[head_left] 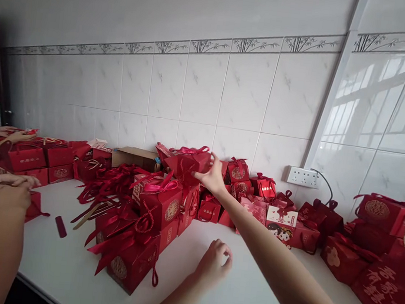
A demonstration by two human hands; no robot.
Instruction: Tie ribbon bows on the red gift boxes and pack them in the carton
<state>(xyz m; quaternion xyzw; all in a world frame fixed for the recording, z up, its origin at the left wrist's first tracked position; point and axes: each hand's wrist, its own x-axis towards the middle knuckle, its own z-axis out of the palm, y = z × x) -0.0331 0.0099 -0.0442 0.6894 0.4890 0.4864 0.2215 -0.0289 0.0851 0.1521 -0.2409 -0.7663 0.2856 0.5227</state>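
Note:
My right hand (pixel 214 175) reaches to the back of the table, its thumb and fingers spread around the side of a red gift box (pixel 189 162). That box has a pink-red ribbon bow on top and is at the top of the pile. Low over the white table, my left hand (pixel 215 260) is loosely curled, with a gap between thumb and fingers and nothing in it. To its left, a red box with a round gold emblem (pixel 161 208) rests among stacked boxes. Another red box (pixel 131 266) with a cord lies in front, partly covered by ribbons.
Loose red ribbons (pixel 111 183) are heaped beside an open cardboard box (pixel 136 156). More gift boxes (pixel 378 216) are stacked at the right. Other people's hands (pixel 11 193) work at the left. A dark red strip (pixel 61 227) lies on the table (pixel 61 263). A socket strip (pixel 302 177) is on the wall.

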